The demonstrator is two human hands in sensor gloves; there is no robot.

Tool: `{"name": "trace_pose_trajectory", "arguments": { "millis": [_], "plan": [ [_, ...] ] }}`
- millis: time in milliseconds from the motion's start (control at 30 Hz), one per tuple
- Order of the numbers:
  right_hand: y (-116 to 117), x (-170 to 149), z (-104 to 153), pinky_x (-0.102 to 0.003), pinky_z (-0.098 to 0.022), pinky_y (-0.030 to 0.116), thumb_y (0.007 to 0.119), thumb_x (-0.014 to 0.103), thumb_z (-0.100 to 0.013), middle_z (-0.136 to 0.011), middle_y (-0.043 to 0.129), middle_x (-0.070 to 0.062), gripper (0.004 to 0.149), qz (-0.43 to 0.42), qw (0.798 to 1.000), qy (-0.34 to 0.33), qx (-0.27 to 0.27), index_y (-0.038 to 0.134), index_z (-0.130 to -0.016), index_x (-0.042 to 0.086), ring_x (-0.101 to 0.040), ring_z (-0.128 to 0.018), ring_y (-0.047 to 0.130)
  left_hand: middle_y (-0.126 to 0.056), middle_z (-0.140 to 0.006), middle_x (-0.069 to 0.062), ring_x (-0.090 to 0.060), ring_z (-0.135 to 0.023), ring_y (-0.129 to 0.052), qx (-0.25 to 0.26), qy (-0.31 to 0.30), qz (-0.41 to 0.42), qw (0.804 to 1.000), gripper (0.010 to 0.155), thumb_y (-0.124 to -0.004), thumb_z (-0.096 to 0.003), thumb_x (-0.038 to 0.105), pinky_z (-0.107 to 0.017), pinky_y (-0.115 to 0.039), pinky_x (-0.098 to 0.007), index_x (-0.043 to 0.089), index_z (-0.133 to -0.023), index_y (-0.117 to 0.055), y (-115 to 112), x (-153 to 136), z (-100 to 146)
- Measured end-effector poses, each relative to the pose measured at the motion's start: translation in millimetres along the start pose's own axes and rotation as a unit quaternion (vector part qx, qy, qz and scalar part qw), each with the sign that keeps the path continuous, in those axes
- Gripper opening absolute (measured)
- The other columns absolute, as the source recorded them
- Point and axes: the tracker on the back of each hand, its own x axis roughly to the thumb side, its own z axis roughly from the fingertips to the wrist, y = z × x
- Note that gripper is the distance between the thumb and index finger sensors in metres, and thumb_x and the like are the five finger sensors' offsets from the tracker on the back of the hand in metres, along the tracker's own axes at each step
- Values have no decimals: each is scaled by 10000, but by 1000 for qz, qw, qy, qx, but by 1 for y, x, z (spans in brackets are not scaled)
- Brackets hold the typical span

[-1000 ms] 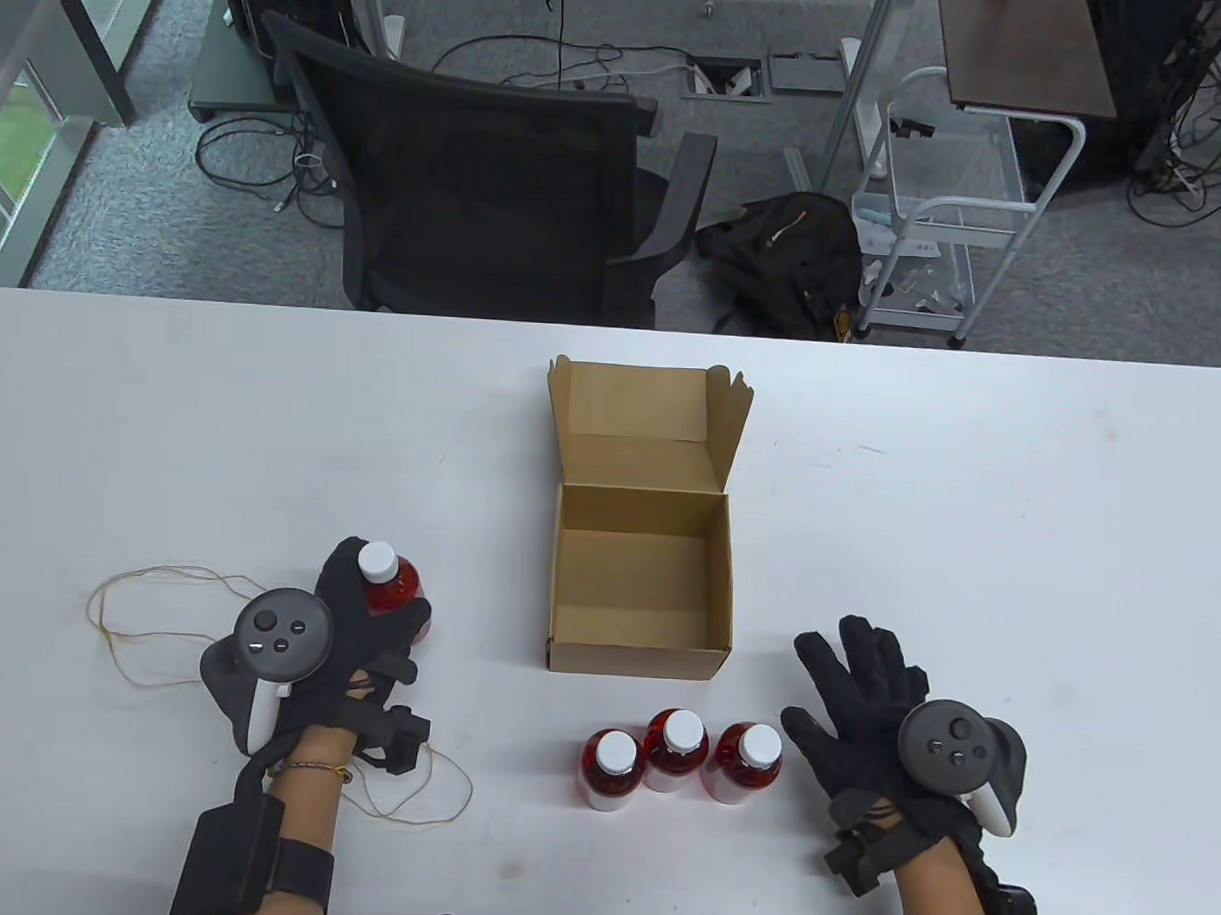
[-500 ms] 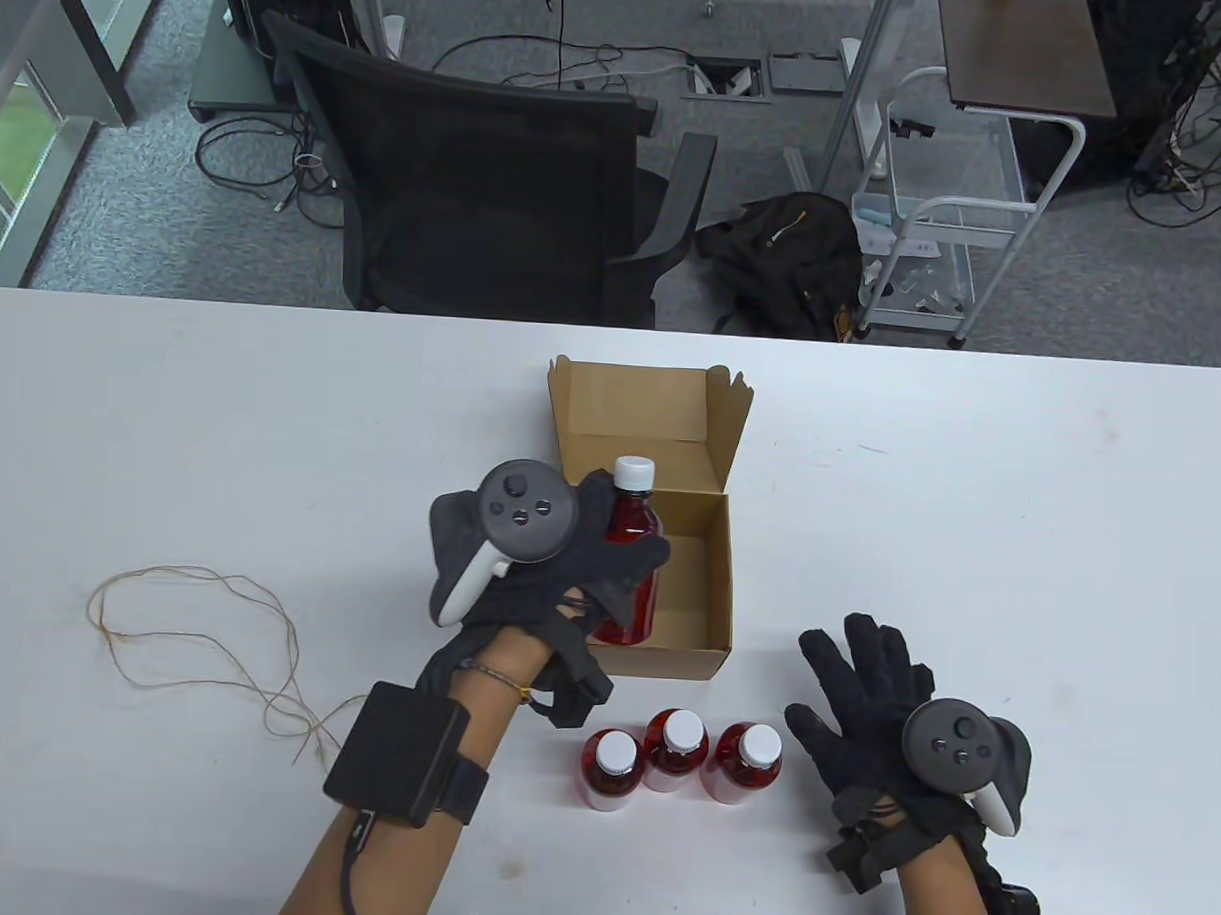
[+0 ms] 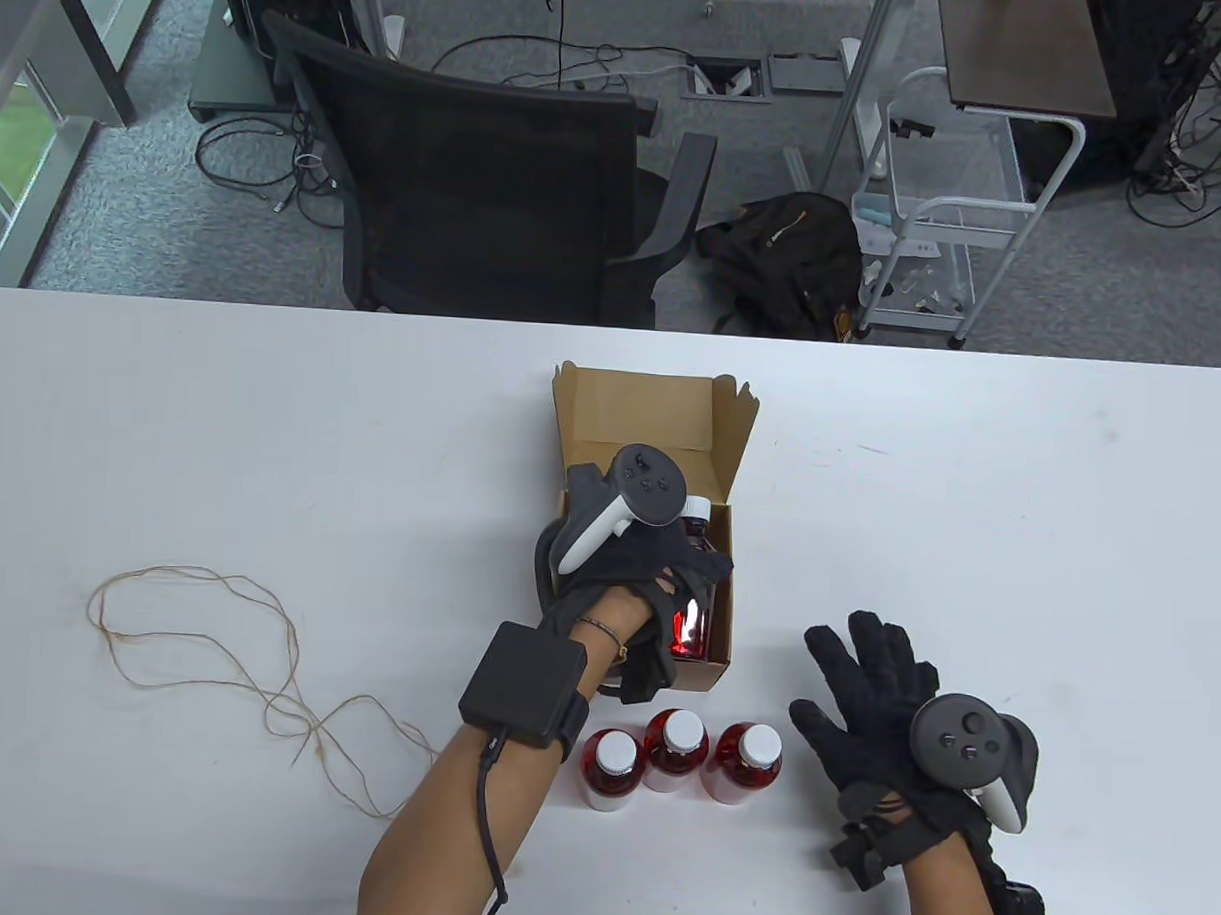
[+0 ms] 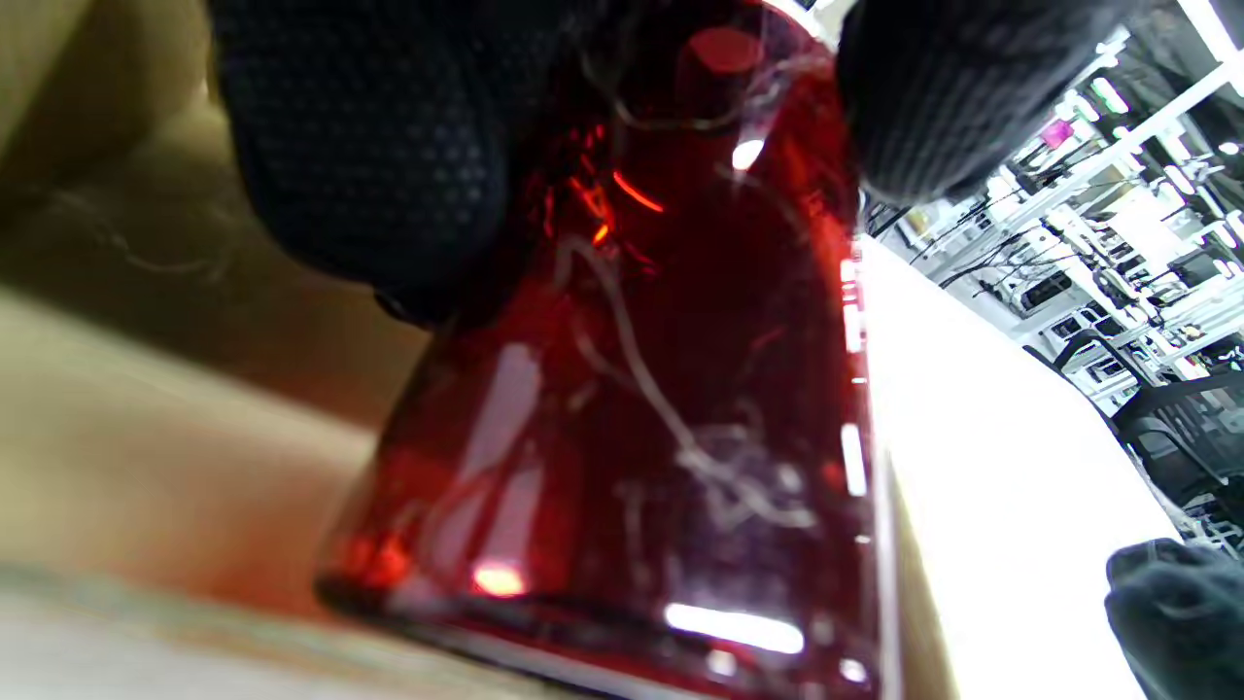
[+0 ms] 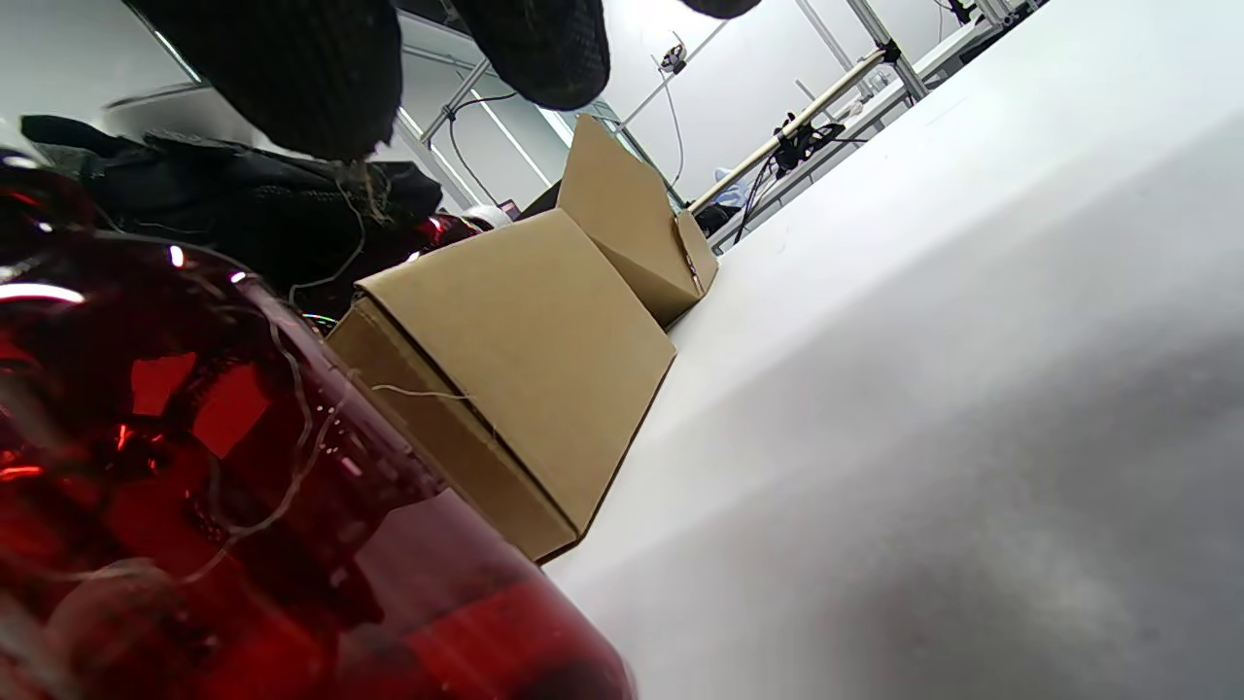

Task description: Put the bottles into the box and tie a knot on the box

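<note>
gripping the smooth red bottle round its body inside the box, left hand needs firm hold; right hand rests spread, empty.

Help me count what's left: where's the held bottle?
Table view: the left hand grips the bottle inside the box, against its right wall.

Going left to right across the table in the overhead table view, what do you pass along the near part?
String → the row of three bottles standing in front of the box: left bottle, middle bottle, right bottle → right hand, lying open on the table.
</note>
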Motion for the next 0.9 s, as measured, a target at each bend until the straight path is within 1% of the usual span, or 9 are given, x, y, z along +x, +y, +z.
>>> {"name": "trace_pose_trajectory", "arguments": {
  "millis": [133, 300, 467, 533, 633, 733, 833, 900],
  "plan": [
    [-1, -3, -1, -762, -579, 57, 725, 490, -500, -1152, 198, -230, 734, -3, 1000, 5, -2, 482, -1121, 181, -540, -991, 122, -867, -952, -382, -433, -650, -1097, -23, 27, -37, 999, 951, -852, -519, 592, -390, -979, -370, -97, -1092, -536, -8, -3, -12],
    [0, -7, -2, -762, -579, 58, 725, 489, -501, -1151, 200, -233, 734, -4, 1000, 14, 3, 483, -1120, 179, -542, -990, 125, -842, -960, -410, -444, -675, -1083, -75, 54, -23, 995, 957, -840, -534, 576, -407, -980, -371, -118, -1097, -499, -19, -7, -21],
    [0, -9, -3, -762, -579, 61, 724, 488, -501, -1151, 202, -234, 732, -6, 1000, 19, 5, 485, -1119, 177, -545, -989, 130, -819, -976, -418, -444, -708, -1070, -98, 57, -33, 993, 955, -827, -547, 566, -433, -983, -364, -121, -1105, -469, -28, -10, -22],
    [0, -8, -3, -763, -578, 60, 726, 488, -501, -1150, 204, -238, 735, -9, 1000, 21, 9, 483, -1120, 174, -546, -989, 132, -815, -977, -423, -449, -714, -1065, -98, 60, -34, 993, 947, -825, -548, 555, -436, -983, -362, -124, -1105, -469, -30, -9, -21],
    [1, -6, -3, -763, -579, 61, 727, 485, -502, -1150, 204, -238, 732, -5, 1000, 19, 13, 487, -1119, 175, -547, -989, 134, -794, -979, -448, -460, -711, -1060, -94, 61, -35, 993, 924, -819, -559, 526, -398, -994, -316, -132, -1102, -463, -32, -8, -17],
    [1, -4, -2, -763, -579, 63, 726, 487, -501, -1150, 205, -237, 733, -1, 1000, 16, 10, 486, -1119, 175, -548, -988, 137, -795, -974, -454, -470, -705, -1059, -84, 56, -37, 994, 915, -818, -559, 516, -400, -993, -324, -137, -1097, -471, -32, -6, -13],
    [0, -4, -1, -762, -579, 63, 720, 468, -504, -1149, 209, -238, 717, -4, 1000, 16, 8, 490, -1117, 175, -548, -987, 137, -796, -971, -455, -475, -706, -1055, -71, 49, -40, 995, 915, -815, -556, 521, -397, -993, -327, -136, -1096, -477, -27, -3, -4],
    [-1, -3, 0, -762, -579, 64, 716, 453, -506, -1149, 207, -238, 707, -7, 1000, 13, 3, 490, -1116, 175, -547, -988, 136, -788, -979, -451, -482, -722, -1042, -59, 34, -31, 997, 919, -808, -555, 531, -413, -986, -339, -129, -1099, -474, -19, 1, 6]
  ]
}}
